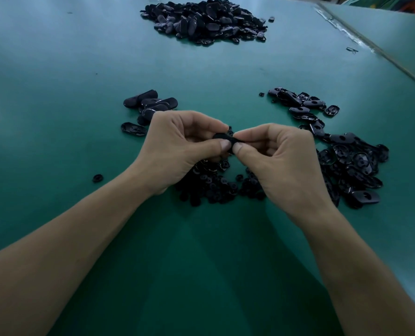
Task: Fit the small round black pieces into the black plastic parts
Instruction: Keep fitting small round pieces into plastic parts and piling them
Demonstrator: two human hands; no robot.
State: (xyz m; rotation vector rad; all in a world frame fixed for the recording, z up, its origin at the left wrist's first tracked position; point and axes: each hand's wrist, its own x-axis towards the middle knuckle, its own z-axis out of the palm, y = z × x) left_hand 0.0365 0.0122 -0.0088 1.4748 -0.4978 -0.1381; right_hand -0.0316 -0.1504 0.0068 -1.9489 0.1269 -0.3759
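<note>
Over the middle of the green table, my left hand [180,146] and my right hand [281,163] pinch one black plastic part [222,138] between thumbs and fingers. Both thumbs press on its near side. Most of the part is hidden by my fingers, so I cannot tell whether a round piece sits in it. Under my hands lies a heap of small round black pieces [216,185]. One stray round piece [97,178] lies to the left.
A spread of black oval parts with holes [347,154] lies to the right. A small group of oval parts [148,105] sits behind my left hand. A large heap of parts [206,20] is at the far side. The table's edge [371,52] runs along the right.
</note>
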